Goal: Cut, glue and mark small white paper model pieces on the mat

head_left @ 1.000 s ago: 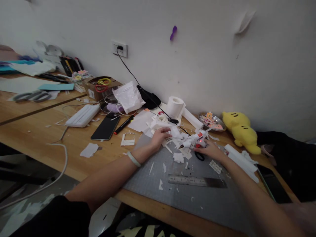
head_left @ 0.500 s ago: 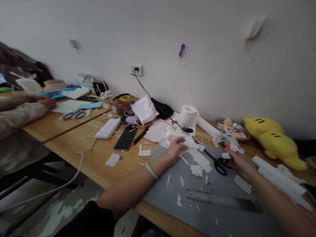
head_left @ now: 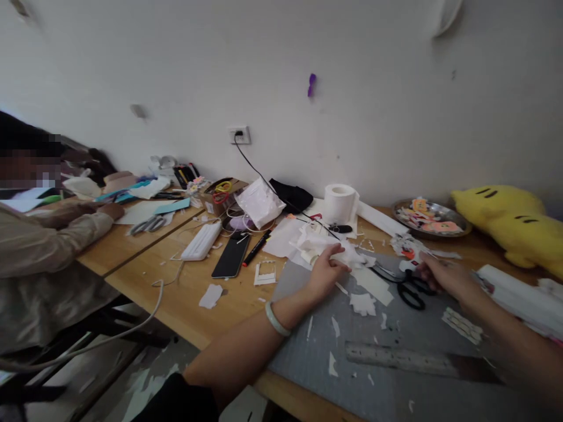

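Observation:
My left hand (head_left: 328, 274) is over the near edge of a heap of white paper scraps (head_left: 314, 237), its fingers apart and nothing plainly held. A pale bracelet (head_left: 277, 320) is on that wrist. My right hand (head_left: 435, 274) is closed, at the handles of black scissors (head_left: 411, 296) lying on the grey cutting mat (head_left: 316, 366). A small white piece (head_left: 408, 265) shows at its fingertips; whether the fingers grip it or the scissors is unclear. Beside them lies a crumpled clear wrapper (head_left: 399, 244). Cut paper pieces (head_left: 363, 304) and a metal ruler (head_left: 396, 358) lie nearer me.
Behind stand a white paper roll (head_left: 338, 205) and a metal bowl (head_left: 460, 232) of colourful pieces, beside yellow plush toys (head_left: 497, 208). Leftward are a phone (head_left: 231, 256), marker (head_left: 256, 248) and power strip (head_left: 201, 241). A co-worker's sleeve (head_left: 48, 240) is at far left.
The view has turned slightly, bringing more of the co-worker into sight. My left hand's fingers look more spread. My right hand stays by the scissors handles.

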Available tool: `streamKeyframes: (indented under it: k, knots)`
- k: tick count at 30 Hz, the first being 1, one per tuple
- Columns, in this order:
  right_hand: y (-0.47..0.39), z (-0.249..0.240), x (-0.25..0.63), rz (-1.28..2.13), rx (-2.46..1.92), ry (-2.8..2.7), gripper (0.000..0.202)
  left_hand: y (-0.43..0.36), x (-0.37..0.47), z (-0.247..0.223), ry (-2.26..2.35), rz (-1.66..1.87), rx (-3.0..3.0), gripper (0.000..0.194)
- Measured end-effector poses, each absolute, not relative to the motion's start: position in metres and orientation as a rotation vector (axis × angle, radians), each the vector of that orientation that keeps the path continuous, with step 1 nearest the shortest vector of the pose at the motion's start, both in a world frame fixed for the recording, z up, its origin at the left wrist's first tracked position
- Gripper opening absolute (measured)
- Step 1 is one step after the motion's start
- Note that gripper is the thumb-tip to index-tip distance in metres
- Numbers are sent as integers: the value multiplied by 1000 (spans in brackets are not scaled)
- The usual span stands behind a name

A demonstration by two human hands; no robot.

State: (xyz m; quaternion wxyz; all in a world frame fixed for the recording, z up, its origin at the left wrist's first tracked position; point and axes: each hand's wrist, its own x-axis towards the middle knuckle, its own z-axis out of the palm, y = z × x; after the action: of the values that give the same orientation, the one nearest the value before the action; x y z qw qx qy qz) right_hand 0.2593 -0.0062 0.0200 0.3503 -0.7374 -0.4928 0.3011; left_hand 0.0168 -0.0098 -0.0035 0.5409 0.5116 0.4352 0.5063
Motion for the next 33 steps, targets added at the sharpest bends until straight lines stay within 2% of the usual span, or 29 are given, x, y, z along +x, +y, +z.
streamKeyframes:
  k: [3,8,13,19,24,29,33]
  knots:
    - [-13,32,252,730,-1888,-1339,33,-10,19,-6,952,1211,1230,60]
    - [-22,56,220,488,-1606,-1763,27,-16,22,-7,785,1203,1284,67]
    - [-17,61,193,627,-1510,-1942,28,-26,25,-6,668,1184,1329,78]
    - [-14,56,186,992,-1500,-2110,27,-29,25,-4,631,1193,1320,81]
    - [-13,59,184,1031,-1475,-2191,21,-27,21,-3,708,1189,1517,71]
    - [-3,57,189,1014,-1470,-2333,25,-20,9,-1,968,1277,2032,40]
    - [6,56,192,1094,-1436,-2529,21,-8,-4,-1,970,1202,2253,25]
